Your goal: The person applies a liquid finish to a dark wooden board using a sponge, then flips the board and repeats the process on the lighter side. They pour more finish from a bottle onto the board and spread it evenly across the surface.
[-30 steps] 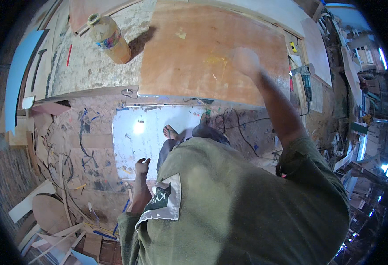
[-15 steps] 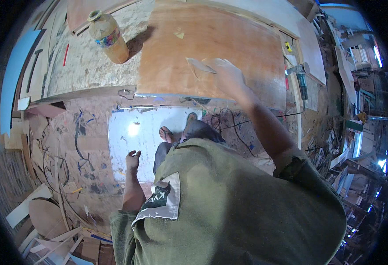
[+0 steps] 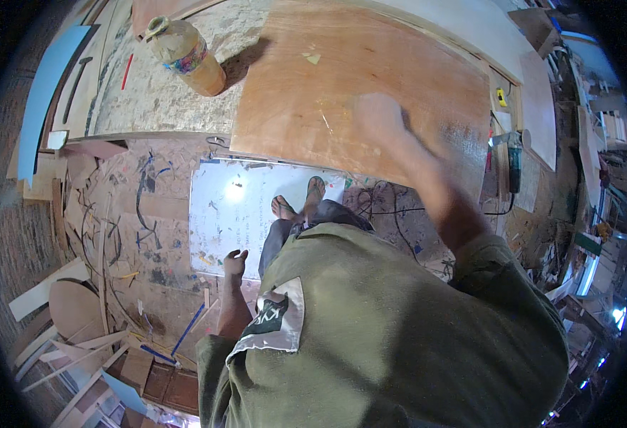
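My right hand (image 3: pixel 381 118) is closed and smeared by motion above a reddish-brown plywood sheet (image 3: pixel 292 93) on the workbench. The thin flat spreader seen in its grip half a second ago is now hidden or blurred. Beside the hand, a thin pale streak (image 3: pixel 327 125) marks the wood. A wet, glossy patch (image 3: pixel 463 135) shows near the sheet's right end. My left hand (image 3: pixel 235 264) hangs low at my side, fingers loosely bent and thumb apart, with nothing visible in it. Left of the sheet stands a plastic bottle (image 3: pixel 198 68) with yellowish contents.
On the bench's left lie a red pencil (image 3: pixel 126 72) and a hammer (image 3: pixel 76 91). To the sheet's right are a yellow tape measure (image 3: pixel 501 97) and a teal power tool (image 3: pixel 515 167). A white board (image 3: pixel 213 221) lies underfoot. Wood offcuts (image 3: pixel 78 307) clutter the floor at left.
My right hand has swept a little to the right over the plywood, and the spreader no longer shows clearly. The whole view has shifted slightly. My left hand still hangs low.
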`<state>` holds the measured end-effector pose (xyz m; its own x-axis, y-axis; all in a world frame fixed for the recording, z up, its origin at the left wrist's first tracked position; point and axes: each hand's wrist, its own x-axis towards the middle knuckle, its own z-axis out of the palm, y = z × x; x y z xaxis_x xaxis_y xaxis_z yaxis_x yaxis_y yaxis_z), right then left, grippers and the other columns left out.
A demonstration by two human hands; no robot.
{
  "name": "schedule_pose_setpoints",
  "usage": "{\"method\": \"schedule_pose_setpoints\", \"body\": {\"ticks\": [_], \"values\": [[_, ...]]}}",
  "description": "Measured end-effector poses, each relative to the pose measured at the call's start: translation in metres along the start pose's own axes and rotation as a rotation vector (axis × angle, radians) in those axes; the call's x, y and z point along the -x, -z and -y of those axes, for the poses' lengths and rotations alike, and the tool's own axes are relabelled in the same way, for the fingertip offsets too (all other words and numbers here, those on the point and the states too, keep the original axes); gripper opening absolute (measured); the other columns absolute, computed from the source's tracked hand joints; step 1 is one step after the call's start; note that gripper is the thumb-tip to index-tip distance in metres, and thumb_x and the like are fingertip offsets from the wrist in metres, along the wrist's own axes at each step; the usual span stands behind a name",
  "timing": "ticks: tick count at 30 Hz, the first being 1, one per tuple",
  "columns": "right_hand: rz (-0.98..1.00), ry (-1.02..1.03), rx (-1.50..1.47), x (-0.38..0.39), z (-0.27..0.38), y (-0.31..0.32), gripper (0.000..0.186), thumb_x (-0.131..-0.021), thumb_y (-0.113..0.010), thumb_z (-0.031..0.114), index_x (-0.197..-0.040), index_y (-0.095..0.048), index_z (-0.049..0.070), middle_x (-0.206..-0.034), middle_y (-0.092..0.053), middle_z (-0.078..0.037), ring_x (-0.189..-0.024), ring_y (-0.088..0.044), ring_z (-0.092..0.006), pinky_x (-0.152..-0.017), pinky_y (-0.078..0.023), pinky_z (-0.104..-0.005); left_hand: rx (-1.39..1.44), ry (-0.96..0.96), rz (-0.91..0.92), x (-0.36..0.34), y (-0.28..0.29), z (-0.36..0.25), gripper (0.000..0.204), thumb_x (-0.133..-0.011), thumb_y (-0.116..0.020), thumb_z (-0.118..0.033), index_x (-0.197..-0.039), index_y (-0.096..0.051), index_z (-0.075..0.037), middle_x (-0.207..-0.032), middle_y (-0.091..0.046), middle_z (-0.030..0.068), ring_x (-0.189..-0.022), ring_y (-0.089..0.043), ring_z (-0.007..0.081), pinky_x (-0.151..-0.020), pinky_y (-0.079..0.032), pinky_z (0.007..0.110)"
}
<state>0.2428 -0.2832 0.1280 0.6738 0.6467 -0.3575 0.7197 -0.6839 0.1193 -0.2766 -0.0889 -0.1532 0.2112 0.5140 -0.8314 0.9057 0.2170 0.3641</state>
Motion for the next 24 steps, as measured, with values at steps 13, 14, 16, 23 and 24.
{"method": "schedule_pose_setpoints", "body": {"ticks": [13, 14, 16, 23, 24], "values": [[-0.406, 0.213, -0.378, 0.025, 0.045, 0.005, 0.033, -0.079, -0.067, 0.024, -0.11, -0.07, 0.015, -0.1, -0.07, -0.009, -0.097, -0.068, -0.0298, -0.076, -0.058, -0.0456, 0.051, -0.189, -0.012, -0.024, -0.01, -0.057, 0.057, -0.083, -0.08, -0.03, -0.126, -0.062, 0.003, -0.084, -0.068, 0.0072, -0.07, -0.057, 0.0125, -0.064, -0.046, 0.028], [-0.502, 0.205, -0.354, 0.012, 0.041, 0.004, 0.034, -0.078, -0.068, 0.025, -0.111, -0.07, 0.016, -0.102, -0.07, -0.008, -0.101, -0.067, -0.0293, -0.077, -0.058, -0.0455, 0.057, -0.192, 0.003, -0.03, -0.004, -0.066, 0.058, -0.083, -0.08, -0.03, -0.126, -0.062, 0.004, -0.084, -0.068, 0.0068, -0.07, -0.057, 0.0122, -0.064, -0.046, 0.028], [-0.535, 0.259, -0.183, 0.001, 0.04, -0.023, 0.034, -0.079, -0.065, 0.017, -0.113, -0.069, 0.015, -0.105, -0.068, -0.008, -0.104, -0.064, -0.0291, -0.08, -0.057, -0.0436, 0.002, -0.142, 0.082, -0.026, 0.006, -0.093, 0.057, -0.087, -0.077, -0.028, -0.129, -0.059, 0.005, -0.11, -0.07, 0.0224, -0.101, -0.065, 0.0257, -0.088, -0.05, 0.035], [-0.317, -0.059, -0.247, -0.013, 0.027, 0.027, 0.024, -0.082, -0.06, 0.013, -0.102, -0.071, 0.012, -0.1, -0.072, -0.012, -0.098, -0.069, -0.0309, -0.078, -0.056, -0.0462, -0.098, -0.186, 0.091, -0.05, 0.068, -0.108, 0.056, -0.085, -0.078, -0.024, -0.128, -0.059, 0.006, -0.112, -0.07, 0.0234, -0.103, -0.065, 0.0273, -0.09, -0.05, 0.036], [-0.251, -0.128, -0.234, -0.021, 0.03, 0.022, 0.023, -0.081, -0.06, 0.013, -0.101, -0.072, 0.011, -0.098, -0.072, -0.012, -0.095, -0.069, -0.0311, -0.077, -0.056, -0.0468, -0.13, -0.198, 0.106, -0.057, 0.078, -0.105, 0.056, -0.085, -0.078, -0.024, -0.129, -0.059, 0.006, -0.113, -0.069, 0.0238, -0.104, -0.065, 0.028, -0.09, -0.05, 0.036]]}}
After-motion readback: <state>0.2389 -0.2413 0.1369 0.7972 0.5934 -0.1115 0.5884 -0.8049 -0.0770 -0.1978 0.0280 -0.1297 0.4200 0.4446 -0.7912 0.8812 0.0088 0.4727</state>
